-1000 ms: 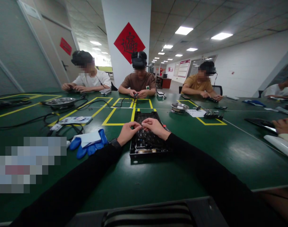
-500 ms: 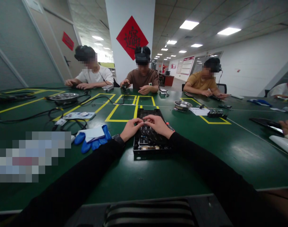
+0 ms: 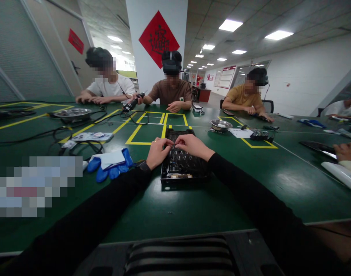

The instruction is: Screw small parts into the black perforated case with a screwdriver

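Note:
A black open-topped device housing [image 3: 179,163] lies on the green table in front of me, with small parts and a pale strip near its front end. Over its left edge is my left hand [image 3: 159,152], thumb and forefinger pinched together. My right hand [image 3: 195,147] reaches across the housing from the right, its fingers curled and pinched too. The two sets of fingertips are close together above the far half of the housing. Whatever lies between them is too small to make out.
Blue-and-white gloves [image 3: 110,165] lie left of the housing, near black cables [image 3: 77,145] and a flat printed packet [image 3: 91,137]. A metal bowl [image 3: 220,125] and a white paper [image 3: 241,133] lie to the right. Several people sit around the table; one opposite holds a power screwdriver [image 3: 133,102].
My fingertips have parted slightly, with both hands still above the housing. The person opposite has raised the power screwdriver to the left. The whole view has shifted a little.

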